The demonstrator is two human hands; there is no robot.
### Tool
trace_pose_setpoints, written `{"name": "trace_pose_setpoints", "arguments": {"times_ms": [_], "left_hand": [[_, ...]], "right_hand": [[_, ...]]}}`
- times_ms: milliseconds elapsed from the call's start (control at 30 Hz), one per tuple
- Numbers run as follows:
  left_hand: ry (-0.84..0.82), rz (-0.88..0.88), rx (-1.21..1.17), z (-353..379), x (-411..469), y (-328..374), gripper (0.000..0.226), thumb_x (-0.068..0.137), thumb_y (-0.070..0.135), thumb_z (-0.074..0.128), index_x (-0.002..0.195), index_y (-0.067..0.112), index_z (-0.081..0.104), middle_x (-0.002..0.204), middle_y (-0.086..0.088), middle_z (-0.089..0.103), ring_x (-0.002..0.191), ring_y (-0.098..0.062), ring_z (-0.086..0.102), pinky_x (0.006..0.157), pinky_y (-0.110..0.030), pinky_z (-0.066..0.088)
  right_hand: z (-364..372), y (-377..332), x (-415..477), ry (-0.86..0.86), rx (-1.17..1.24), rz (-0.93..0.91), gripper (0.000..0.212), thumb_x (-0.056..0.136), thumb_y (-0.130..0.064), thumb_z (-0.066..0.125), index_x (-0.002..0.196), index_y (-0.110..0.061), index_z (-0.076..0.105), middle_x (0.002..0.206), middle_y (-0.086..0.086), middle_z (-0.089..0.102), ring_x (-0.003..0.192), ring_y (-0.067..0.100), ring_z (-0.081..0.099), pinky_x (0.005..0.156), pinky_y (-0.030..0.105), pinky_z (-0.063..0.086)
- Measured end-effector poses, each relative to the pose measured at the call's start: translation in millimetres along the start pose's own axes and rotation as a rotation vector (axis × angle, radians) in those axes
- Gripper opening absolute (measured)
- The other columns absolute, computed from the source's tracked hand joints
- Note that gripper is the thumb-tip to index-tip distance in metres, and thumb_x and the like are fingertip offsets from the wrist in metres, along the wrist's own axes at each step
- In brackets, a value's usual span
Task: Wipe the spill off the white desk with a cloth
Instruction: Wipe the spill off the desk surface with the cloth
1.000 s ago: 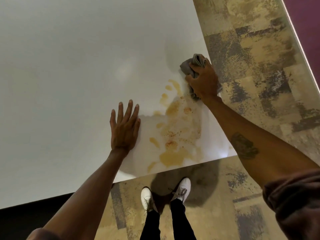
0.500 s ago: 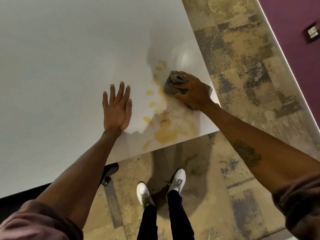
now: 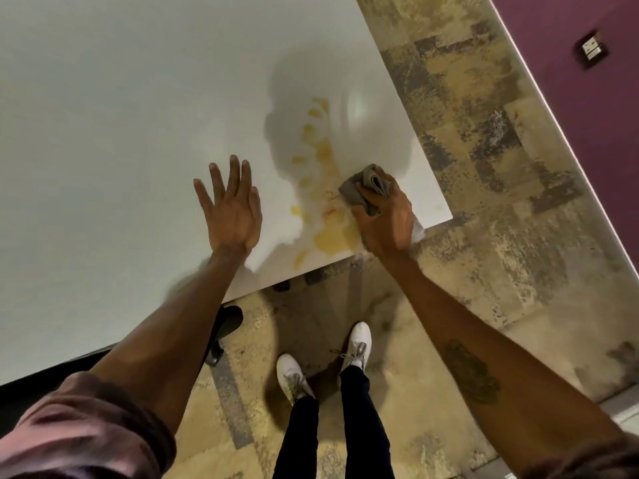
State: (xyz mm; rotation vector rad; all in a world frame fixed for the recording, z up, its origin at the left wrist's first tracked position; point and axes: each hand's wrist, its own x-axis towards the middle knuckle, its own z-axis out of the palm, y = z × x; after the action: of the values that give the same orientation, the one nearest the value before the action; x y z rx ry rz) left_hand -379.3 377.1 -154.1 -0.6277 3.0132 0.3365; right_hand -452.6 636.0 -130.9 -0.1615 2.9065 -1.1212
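Observation:
A yellow-orange spill (image 3: 326,236) is smeared over the near right corner of the white desk (image 3: 121,115), with drops trailing away from me. My right hand (image 3: 385,219) presses a bunched grey cloth (image 3: 366,184) onto the desk at the spill's right side, close to the front edge. My left hand (image 3: 230,209) lies flat on the desk to the left of the spill, fingers spread, holding nothing.
The desk's corner (image 3: 447,216) ends just right of the cloth. Below is mottled tan carpet (image 3: 484,167) with my two white shoes (image 3: 325,364). A black chair base (image 3: 224,326) shows under the desk edge. A purple wall (image 3: 587,98) with a socket runs along the right.
My right hand has dragged the cloth toward me through the spill, from the far drops to near the front edge. The wiped part looks paler. My left hand stays flat.

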Motion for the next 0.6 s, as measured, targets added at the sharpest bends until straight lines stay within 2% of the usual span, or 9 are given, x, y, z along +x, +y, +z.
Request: {"name": "trace_pose_setpoints", "arguments": {"times_ms": [100,200,267,333,433,533,600], "left_hand": [[-0.015,-0.013,0.022,0.0,2.1,1.0,0.057,0.11,0.04,0.009,0.163,0.021,0.011,0.171,0.0,0.011,0.158,-0.037,0.003,0.123,-0.066,0.003],[-0.019,-0.028,0.013,2.2,5.0,0.4,0.058,0.109,0.043,0.011,0.163,0.024,0.007,0.172,0.001,0.005,0.158,-0.036,-0.001,0.122,-0.068,0.003],[-0.022,-0.028,-0.004,4.6,6.6,-1.1,0.058,0.109,0.043,0.014,0.163,0.025,0.006,0.172,0.002,0.002,0.158,-0.035,-0.003,0.122,-0.068,0.003],[-0.022,-0.027,-0.012,5.4,7.9,-2.4,0.058,0.109,0.043,0.016,0.164,0.026,0.004,0.172,0.002,0.0,0.158,-0.033,-0.004,0.123,-0.067,0.002],[-0.013,-0.02,0.009,5.3,8.0,-2.4,0.058,0.109,0.042,0.016,0.164,0.025,0.006,0.172,0.002,0.002,0.159,-0.032,-0.003,0.124,-0.065,0.004],[0.024,-0.003,0.06,6.9,7.4,-4.5,0.055,0.111,0.038,0.019,0.163,0.02,0.016,0.171,-0.003,0.012,0.158,-0.035,0.007,0.122,-0.065,0.012],[0.042,0.002,0.069,8.2,7.4,-6.1,0.053,0.112,0.037,0.02,0.162,0.019,0.021,0.17,-0.004,0.017,0.157,-0.036,0.012,0.121,-0.065,0.015]], "right_hand": [[22.8,-24.6,-9.6,0.247,-0.041,0.085,0.046,0.081,-0.025,0.064,0.126,-0.02,0.058,0.127,0.012,0.062,0.111,0.034,0.061,0.095,0.049,0.052],[46.5,-51.1,-4.5,0.439,-0.074,0.262,0.037,0.088,-0.026,0.057,0.122,-0.017,0.064,0.136,0.02,0.058,0.12,0.041,0.058,0.096,0.058,0.05],[58.3,-62.6,9.0,0.471,-0.107,0.375,0.039,0.086,-0.025,0.05,0.117,-0.013,0.071,0.142,0.021,0.054,0.126,0.041,0.053,0.1,0.055,0.047],[66.2,-72.5,26.7,0.491,-0.114,0.429,0.041,0.08,-0.019,0.051,0.113,-0.01,0.073,0.143,0.022,0.052,0.127,0.041,0.05,0.1,0.055,0.045],[73.3,-81.7,54.8,0.524,-0.117,0.404,0.044,0.078,-0.02,0.046,0.11,-0.007,0.074,0.14,0.025,0.053,0.125,0.044,0.052,0.098,0.057,0.046],[78.0,-86.7,83.1,0.5,-0.09,0.38,0.049,0.082,-0.025,0.039,0.11,-0.007,0.075,0.142,0.027,0.051,0.127,0.044,0.05,0.101,0.056,0.044],[80.2,-88.5,101.7,0.465,-0.076,0.366,0.046,0.083,-0.022,0.042,0.111,-0.006,0.074,0.143,0.027,0.05,0.128,0.045,0.049,0.102,0.057,0.042]]}}
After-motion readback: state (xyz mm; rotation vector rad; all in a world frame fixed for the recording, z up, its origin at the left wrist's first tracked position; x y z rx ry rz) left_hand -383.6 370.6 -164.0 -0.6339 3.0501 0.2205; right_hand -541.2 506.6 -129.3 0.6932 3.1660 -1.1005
